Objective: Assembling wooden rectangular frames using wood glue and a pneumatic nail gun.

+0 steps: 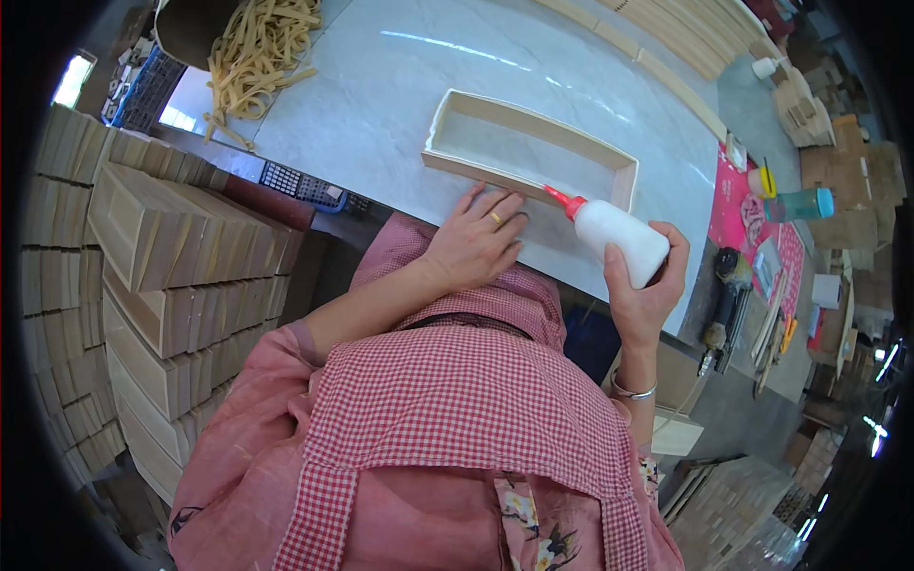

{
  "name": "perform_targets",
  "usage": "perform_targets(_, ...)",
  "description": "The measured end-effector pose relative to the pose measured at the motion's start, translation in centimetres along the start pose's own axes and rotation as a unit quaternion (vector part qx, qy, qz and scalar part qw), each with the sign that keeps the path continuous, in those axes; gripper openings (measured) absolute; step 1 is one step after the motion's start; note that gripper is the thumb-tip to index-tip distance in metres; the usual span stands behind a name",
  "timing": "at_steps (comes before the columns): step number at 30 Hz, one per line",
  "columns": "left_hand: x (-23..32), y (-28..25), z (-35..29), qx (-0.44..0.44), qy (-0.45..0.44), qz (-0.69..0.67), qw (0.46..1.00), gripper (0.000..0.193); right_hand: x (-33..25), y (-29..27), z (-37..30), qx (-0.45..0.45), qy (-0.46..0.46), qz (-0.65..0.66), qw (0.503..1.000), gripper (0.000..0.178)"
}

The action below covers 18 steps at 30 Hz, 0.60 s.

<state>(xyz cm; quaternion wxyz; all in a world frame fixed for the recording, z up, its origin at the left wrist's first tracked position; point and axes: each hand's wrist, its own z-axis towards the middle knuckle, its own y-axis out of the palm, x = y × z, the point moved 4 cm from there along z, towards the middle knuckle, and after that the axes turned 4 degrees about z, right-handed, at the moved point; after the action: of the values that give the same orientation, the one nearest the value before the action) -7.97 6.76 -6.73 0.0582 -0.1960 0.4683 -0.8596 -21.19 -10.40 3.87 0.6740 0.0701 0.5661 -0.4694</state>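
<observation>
A rectangular wooden frame (543,126) of thin pale boards lies on the table, with the tabletop showing through its middle. White glue runs along the top edge of its left end and far side. My right hand (647,276) is wrapped round a white glue bottle (619,238), tilted so that its red nozzle tip is at the frame's near board. My left hand (478,238) rests at the table's near edge, fingers stretched toward the near board, fingertips at or very close to it. Nothing shows in that hand.
The marbled table (352,114) carries a heap of pale rubber bands (262,57) at far left and long wooden strips (681,38) at far right. Stacked wooden boxes (181,238) stand on my left. A power tool (728,295) and a teal-lidded jar (800,204) are at right.
</observation>
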Motion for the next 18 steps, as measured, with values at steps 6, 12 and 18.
perform_targets(6, -0.1, -0.2, 0.0, -0.009, -0.002, 0.0, 1.0, 0.036, 1.3, -3.7, -0.9, 0.048, 0.013, -0.044, 0.998, 0.054)
perform_targets(12, 0.0, -0.3, 0.2, -0.01, -0.005, 0.008, 1.0, 0.036, 2.2, -6.5, -1.7, 0.09, 0.033, -0.061, 0.993, 0.053)
perform_targets(18, 0.1, -0.4, 0.2, -0.007, -0.01, 0.011, 1.0, 0.036, 2.8, -7.9, -2.0, 0.111, 0.056, -0.079, 0.989, 0.053)
